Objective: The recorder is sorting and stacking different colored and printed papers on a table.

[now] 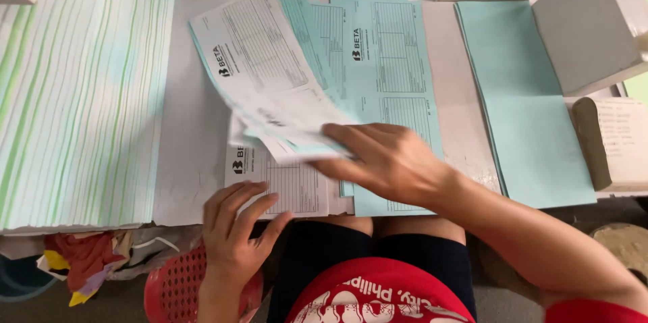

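Observation:
My right hand (385, 157) grips a fanned bunch of white and pale green printed form sheets (270, 76), lifted and tilted to the left above the low table. My left hand (236, 228) rests with fingers spread on the near edge of a white form sheet (293, 184) lying flat on the table. Beside it, under my right hand, lies a flat pile of pale green forms (398, 60). The lifted sheets hide part of the white sheet.
A tall stack of white and green paper (74, 87) fills the left side. A pile of plain green sheets (533, 114) lies at right, with grey blocks (590, 22) behind it. A red perforated stool (175, 286) and crumpled scraps (81, 262) sit below the table edge.

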